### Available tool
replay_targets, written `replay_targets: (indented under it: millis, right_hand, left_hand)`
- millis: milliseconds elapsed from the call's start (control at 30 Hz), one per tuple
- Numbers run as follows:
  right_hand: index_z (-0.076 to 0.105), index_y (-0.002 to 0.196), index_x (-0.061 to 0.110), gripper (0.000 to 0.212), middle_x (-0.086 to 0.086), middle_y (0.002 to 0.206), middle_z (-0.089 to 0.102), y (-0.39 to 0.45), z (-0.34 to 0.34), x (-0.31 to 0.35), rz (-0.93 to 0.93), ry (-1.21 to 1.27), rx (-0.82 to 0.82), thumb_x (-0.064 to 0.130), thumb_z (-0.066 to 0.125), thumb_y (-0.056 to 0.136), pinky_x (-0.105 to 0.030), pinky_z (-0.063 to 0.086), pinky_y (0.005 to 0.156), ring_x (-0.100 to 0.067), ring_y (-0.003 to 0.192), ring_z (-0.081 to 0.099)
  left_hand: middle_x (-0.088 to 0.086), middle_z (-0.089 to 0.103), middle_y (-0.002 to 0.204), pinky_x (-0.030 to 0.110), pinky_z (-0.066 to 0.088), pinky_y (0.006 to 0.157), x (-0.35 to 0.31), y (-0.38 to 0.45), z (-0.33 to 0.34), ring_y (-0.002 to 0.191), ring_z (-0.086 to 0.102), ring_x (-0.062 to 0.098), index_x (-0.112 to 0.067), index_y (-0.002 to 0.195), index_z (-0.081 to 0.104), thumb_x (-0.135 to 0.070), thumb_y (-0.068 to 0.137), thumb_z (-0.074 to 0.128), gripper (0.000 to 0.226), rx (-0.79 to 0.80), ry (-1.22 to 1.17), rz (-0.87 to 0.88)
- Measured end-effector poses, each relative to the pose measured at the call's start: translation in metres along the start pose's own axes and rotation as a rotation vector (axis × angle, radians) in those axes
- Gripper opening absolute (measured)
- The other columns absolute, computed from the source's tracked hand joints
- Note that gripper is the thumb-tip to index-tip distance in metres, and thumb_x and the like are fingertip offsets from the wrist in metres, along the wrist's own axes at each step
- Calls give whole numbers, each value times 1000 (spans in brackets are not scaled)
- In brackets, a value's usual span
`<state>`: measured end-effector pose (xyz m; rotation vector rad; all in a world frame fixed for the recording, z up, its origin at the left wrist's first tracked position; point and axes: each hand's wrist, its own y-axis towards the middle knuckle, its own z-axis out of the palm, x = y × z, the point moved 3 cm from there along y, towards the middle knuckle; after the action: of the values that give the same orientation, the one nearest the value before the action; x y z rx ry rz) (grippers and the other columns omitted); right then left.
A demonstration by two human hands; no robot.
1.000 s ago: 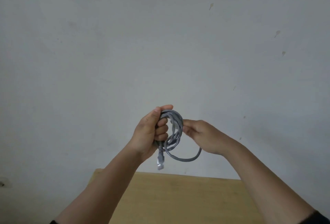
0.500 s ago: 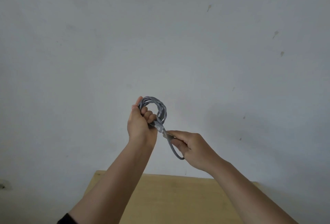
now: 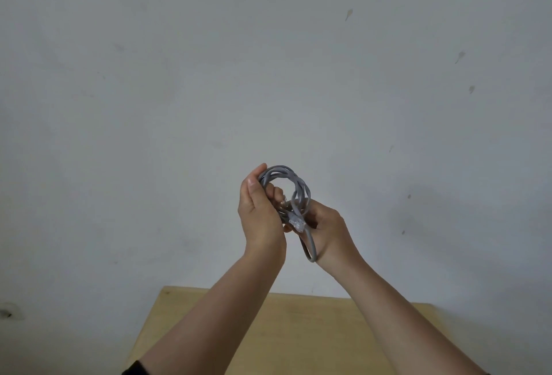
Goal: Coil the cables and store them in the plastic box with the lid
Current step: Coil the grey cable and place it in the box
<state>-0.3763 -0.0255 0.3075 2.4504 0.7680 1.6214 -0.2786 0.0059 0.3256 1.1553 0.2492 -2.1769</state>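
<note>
— We see a plain grey wall point(image 3: 149, 90) filling the frame, a pale wooden tabletop point(image 3: 298, 330) at the bottom; no box in sight.

— At centre our left hand point(image 3: 261, 219) clasps the coiled grey network cable point(image 3: 294, 186); our right hand point(image 3: 328, 228) pinches its loose tail. If that clear plug point(image 3: 298, 223) slips, the loops may spring open.

open air all round; only the wooden table point(image 3: 298, 330) lies below.

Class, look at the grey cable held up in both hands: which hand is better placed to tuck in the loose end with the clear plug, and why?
Probably the right hand: the clear plug and the hanging loop lie against it, while the left hand grips the grey cable coil.
</note>
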Motion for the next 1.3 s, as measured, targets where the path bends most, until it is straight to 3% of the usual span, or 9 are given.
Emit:
replay_targets:
  millis: [133,267,500,633,767,867,967,1100,1300]
  right_hand:
    - [54,99,27,15,3,81,71,0,-5,4,-7,146,106,15,58,89,-32,48,73,-14,80,63]
    - [32,93,25,21,-7,74,68,-3,-12,3,-92,91,104,14,50,94,-34,36,58,-28,62,50]
    - [29,80,20,30,9,55,47,-5,-18,3,-162,9,39,11,55,91,-18,28,49,-10,50,32]
    - [34,69,16,35,8,51,38,-3,-20,0,-50,111,-4,12,64,86,-19,27,46,-10,50,28]
    - [40,71,7,26,-25,63,49,-4,-16,0,39,300,26,2,59,87,-34,40,47,-18,54,43]
    - [43,75,9,20,1,54,62,-4,-16,10,28,245,125,-1,51,91,-20,43,51,-10,48,52]
    - [46,82,15,14,-6,69,68,-1,-22,10,7,56,120,5,45,90,-37,48,59,-29,58,57]
    - [61,92,19,7,5,82,60,-8,-34,32,-312,-137,-178,16,57,87,-10,40,59,-7,65,55]
    - [73,94,21,19,16,76,45,-5,-22,35,-371,-363,-29,11,72,77,-2,34,67,10,74,48]
  left_hand:
    - [-5,50,59,20,47,51,-1,2,0,51,52,3,-31,98,60,-29,102,28,32,0,50,37]
    - [-3,53,62,30,50,68,2,2,-3,60,54,11,-28,98,61,-29,102,30,32,3,39,11]
    - [-5,55,57,28,45,56,8,1,-4,50,54,7,-25,97,61,-27,102,30,31,41,68,-54]
    - [-3,48,59,16,44,43,7,-1,-5,46,53,1,-22,101,58,-23,102,28,30,39,142,20]
    - [-11,51,55,16,43,44,7,-1,-5,52,56,0,-24,103,57,-25,102,27,31,51,230,116]
    - [-13,53,55,20,45,51,7,0,-5,57,55,7,-27,101,59,-27,102,27,32,46,316,194]
    - [-10,52,59,26,47,52,6,2,-6,57,55,12,-30,96,59,-26,102,27,32,66,327,214]
    - [-7,56,62,25,45,49,3,9,-9,55,55,9,-29,100,57,-28,101,27,31,61,453,264]
    - [-11,60,71,12,43,55,10,6,-10,58,56,-2,-25,105,58,-26,101,27,32,145,573,298]
